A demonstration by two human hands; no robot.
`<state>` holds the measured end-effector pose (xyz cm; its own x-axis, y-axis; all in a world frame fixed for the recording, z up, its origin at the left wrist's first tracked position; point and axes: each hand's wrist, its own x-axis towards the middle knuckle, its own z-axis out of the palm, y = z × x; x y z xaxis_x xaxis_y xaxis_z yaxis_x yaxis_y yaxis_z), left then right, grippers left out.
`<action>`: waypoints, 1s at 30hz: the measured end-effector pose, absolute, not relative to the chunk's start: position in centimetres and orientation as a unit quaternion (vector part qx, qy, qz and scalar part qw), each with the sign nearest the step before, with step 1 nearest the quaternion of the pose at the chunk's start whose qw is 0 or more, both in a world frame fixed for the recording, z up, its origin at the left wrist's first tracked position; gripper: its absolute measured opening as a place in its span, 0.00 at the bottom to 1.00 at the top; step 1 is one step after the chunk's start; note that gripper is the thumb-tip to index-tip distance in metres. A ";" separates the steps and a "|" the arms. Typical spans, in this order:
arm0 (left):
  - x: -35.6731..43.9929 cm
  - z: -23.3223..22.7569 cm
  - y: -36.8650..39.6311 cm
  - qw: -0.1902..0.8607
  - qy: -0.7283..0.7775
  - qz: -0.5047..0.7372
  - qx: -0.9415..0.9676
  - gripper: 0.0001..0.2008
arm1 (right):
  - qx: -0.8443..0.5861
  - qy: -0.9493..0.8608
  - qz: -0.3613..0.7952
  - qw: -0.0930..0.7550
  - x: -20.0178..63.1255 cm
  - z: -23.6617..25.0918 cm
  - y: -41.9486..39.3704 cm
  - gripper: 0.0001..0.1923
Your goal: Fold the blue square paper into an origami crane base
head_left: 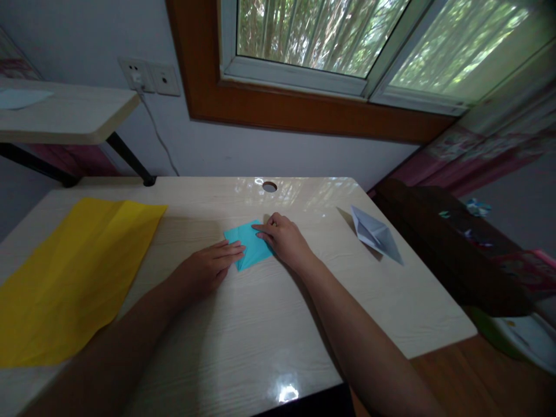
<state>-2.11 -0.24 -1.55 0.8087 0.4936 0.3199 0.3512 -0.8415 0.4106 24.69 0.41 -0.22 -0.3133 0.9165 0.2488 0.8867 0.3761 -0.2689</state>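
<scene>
While the left hand [214,265] lies with flat fingers on the blue paper [252,245] atop the bench [260,324], gripping nothing, the right hand [284,238] touches the sheet's right side; pinching, I cannot tell. Probably light, easily creased: hold edges.

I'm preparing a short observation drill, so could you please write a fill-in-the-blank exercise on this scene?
1. The left hand and right hand touch a small blue folded sheet made of ____.
2. The large sheet on the left side of the desk is coloured ____.
3. The folded white paper sits on the desk's ____ side.

Missing words: paper; yellow; right.
</scene>
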 end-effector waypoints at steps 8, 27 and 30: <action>-2.1 -1.6 -0.1 0.180 0.200 0.174 0.947 0.28 | -0.569 -0.796 0.046 0.202 25.0 -0.7 0.8 0.16; -2.2 -1.4 -0.3 0.183 0.162 0.191 0.951 0.23 | -0.574 -0.789 0.052 0.216 25.2 -0.9 1.1 0.16; -2.2 -1.3 -0.3 0.175 0.164 0.187 0.953 0.23 | -0.574 -0.788 0.053 0.217 25.1 -0.8 1.0 0.15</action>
